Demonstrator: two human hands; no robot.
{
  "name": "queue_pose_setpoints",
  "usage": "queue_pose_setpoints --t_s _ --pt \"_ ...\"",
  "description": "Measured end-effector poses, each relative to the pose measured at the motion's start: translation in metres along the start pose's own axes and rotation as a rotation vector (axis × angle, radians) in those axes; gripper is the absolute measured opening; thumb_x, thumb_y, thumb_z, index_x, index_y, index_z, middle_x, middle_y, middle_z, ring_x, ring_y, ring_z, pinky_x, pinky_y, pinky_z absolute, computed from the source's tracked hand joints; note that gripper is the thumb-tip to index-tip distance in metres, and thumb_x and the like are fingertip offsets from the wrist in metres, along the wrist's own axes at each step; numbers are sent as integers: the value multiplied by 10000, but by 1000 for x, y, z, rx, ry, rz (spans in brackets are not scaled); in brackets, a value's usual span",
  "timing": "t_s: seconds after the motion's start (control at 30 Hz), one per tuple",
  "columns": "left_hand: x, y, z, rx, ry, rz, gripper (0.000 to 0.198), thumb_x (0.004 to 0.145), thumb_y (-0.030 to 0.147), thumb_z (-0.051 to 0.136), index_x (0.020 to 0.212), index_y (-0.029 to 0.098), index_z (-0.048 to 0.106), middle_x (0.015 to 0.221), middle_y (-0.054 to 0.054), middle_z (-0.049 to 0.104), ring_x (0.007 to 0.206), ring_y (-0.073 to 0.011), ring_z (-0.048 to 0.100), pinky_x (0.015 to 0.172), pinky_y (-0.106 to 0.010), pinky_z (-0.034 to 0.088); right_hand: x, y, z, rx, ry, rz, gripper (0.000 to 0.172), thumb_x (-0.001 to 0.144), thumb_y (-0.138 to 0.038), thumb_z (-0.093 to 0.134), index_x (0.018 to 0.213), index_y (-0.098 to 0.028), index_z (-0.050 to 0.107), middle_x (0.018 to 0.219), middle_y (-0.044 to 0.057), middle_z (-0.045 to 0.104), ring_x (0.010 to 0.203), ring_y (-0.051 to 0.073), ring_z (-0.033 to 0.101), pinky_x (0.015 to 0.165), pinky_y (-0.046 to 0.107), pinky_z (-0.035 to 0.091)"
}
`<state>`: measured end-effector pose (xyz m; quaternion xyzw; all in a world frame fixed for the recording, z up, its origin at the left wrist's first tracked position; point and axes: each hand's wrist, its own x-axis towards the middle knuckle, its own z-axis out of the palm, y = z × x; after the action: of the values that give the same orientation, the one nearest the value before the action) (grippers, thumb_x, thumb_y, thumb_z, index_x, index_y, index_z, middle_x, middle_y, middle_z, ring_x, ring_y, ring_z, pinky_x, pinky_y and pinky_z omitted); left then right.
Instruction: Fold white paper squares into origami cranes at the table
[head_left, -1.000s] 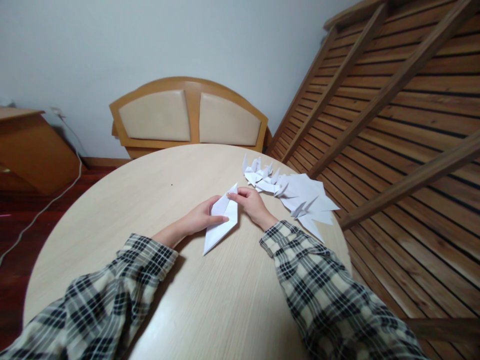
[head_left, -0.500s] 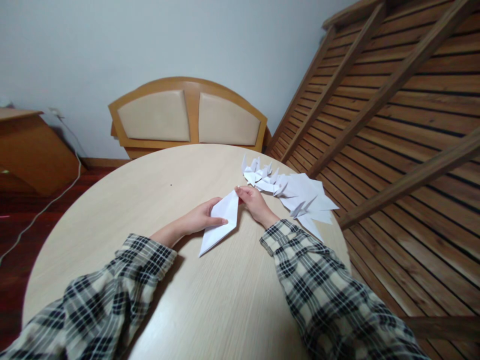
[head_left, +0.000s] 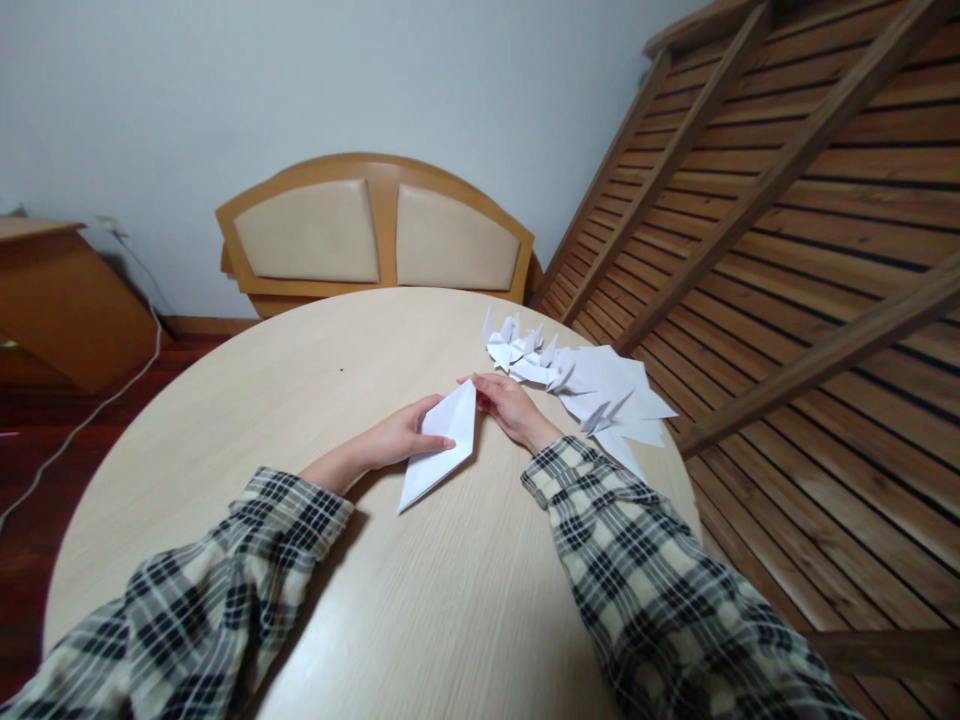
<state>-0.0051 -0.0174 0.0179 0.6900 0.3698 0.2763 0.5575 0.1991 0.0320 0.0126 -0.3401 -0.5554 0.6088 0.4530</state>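
A sheet of white paper folded into a long diamond [head_left: 448,425] is held just over the table, one point toward me and the other pointing away. My left hand [head_left: 405,434] grips its left side, with the thumb lying across the front face. At the far tip is my right hand [head_left: 510,404], its thumb and fingers closed at the paper's upper corner. Part of the right fingers is hidden behind the tip. Several folded paper cranes [head_left: 517,345] sit beyond the right hand.
Loose white paper sheets [head_left: 619,385] lie at the right of the round wooden table [head_left: 225,420]. A slatted wooden panel [head_left: 810,250] leans close on the right. Behind the table is a padded headboard [head_left: 386,225]. A white cable [head_left: 97,405] runs down at the left.
My right fingers have shifted slightly at the paper's far tip, a finger now reaching a little further left behind it. My left hand and the paper have stayed almost still.
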Motion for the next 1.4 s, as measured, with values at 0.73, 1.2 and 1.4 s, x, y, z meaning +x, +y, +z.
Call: queue_pose_setpoints --t_s 0.73,1.2,1.4 --pt "-2 7 2 71 -6 9 559 742 305 693 1233 144 480 1058 -101 580 846 -199 548 683 -304 440 2 1 -1 -99 93 -97 376 704 -521 703 612 -175 586 585 -30 488 555 95 407 570 256 314" --pt "-2 6 2 86 -24 4 578 743 309 680 1254 141 467 1073 -108 588 856 -206 561 669 -304 440 3 3 4 -233 264 -151 532 748 -678 567 548 -188 513 515 -5 493 487 107 439 518 262 355" --pt "-1 9 4 60 37 14 522 733 319 693 1179 143 486 987 -77 565 813 -188 533 681 -316 442 2 1 5 -171 214 -92 606 780 -750 456 608 -182 578 562 21 544 506 111 475 490 249 347"
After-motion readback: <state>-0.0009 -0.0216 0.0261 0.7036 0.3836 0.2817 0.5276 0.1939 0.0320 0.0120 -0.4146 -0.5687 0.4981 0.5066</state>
